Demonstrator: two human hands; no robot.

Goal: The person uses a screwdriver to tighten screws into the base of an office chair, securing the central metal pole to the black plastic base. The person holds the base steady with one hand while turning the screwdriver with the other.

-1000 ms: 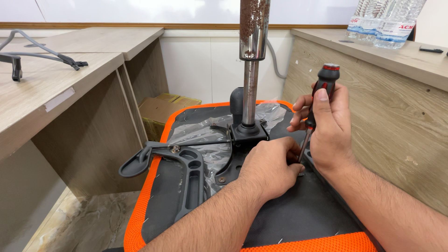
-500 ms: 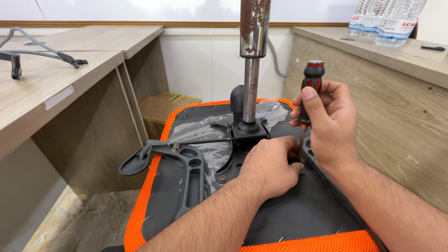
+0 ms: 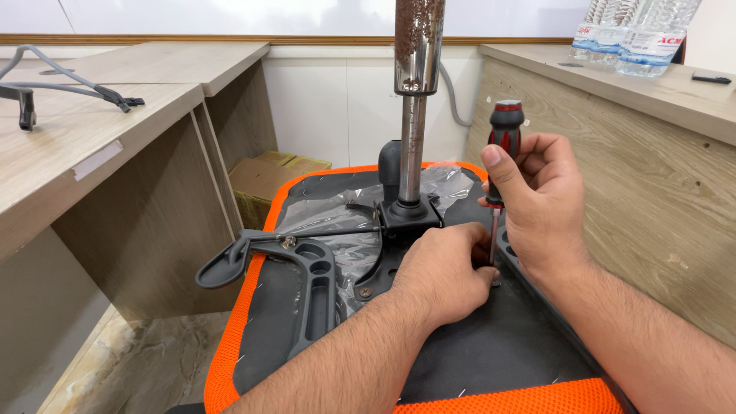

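Right hand point(image 3: 540, 203): my fingers grip the screwdriver point(image 3: 502, 146); I'd keep it upright.
Left hand point(image 3: 445, 272): fingers curled, steadying the tip at 6 o'clock.

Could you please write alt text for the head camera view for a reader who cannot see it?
A person's right hand holds a red-and-black screwdriver upright, tip down at the underside of an overturned orange office chair seat, while the left hand steadies the shaft near the tip. A rusty gas-lift column rises from the seat; wooden desks flank it.
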